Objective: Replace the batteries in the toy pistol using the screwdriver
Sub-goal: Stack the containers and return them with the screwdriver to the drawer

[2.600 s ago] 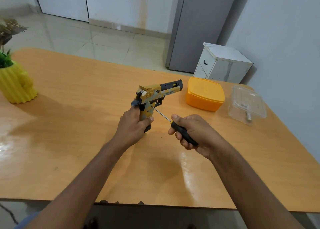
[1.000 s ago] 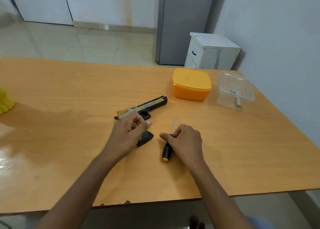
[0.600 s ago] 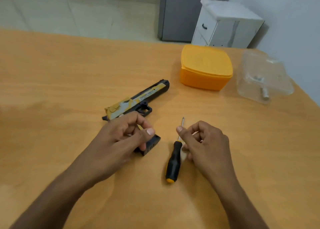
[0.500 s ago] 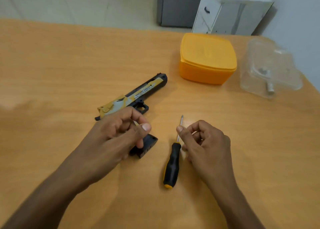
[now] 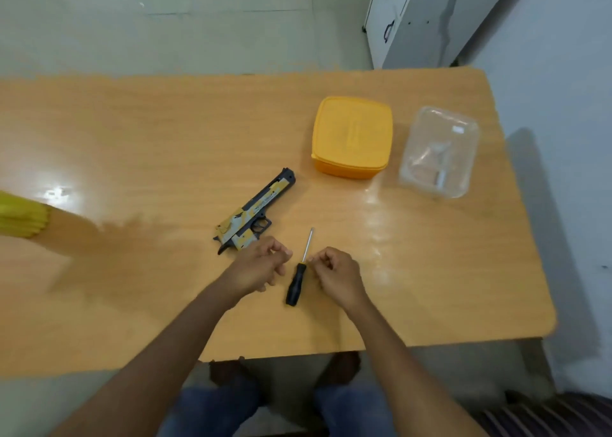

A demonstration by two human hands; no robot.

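I see the toy pistol (image 5: 255, 216) lying flat on the surface (image 5: 165, 145), the screwdriver (image 5: 299, 271) just beside it. My left hand (image 5: 256, 268) hovers curled near the grip; my right hand (image 5: 334, 276) pinches something too small to identify. Beyond sit an orange box (image 5: 352, 137) and a clear container (image 5: 438, 152).

Both forearms extend forward side by side. Left hand (image 5: 256, 266): fingers curled inward, thumb and forefinger tips close together; any held item cannot be made out. Right hand (image 5: 336, 272): fingers curled likewise, knuckles up, fingertips (image 5: 312, 259) pointing left.
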